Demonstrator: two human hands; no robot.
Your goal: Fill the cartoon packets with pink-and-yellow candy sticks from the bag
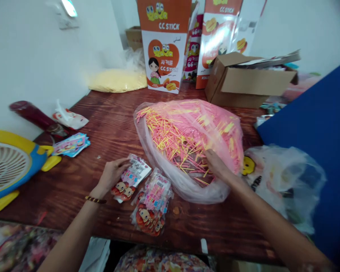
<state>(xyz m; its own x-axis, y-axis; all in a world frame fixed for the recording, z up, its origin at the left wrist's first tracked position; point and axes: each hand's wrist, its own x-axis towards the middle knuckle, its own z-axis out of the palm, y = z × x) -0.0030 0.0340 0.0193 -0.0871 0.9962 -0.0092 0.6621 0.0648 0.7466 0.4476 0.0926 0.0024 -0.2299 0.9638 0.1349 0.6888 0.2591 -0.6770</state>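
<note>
My left hand is at a small stack of printed plastic packets, its fingers and thumb closed on the stack's left edge. Beside it, a second pile of similar packets lies fanned out near the table's front. A large clear plastic bag, its mouth facing me, holds a mass of thin pink and yellow sticks. Inside the bag's mouth, my right hand is among the sticks with its fingers drawn together; whatever is between them is hidden.
Printed cartons and an open cardboard box stand at the back, near a yellow-filled bag. Left are a yellow-and-blue fan, blue packets and a dark red bottle. A crumpled white bag lies right.
</note>
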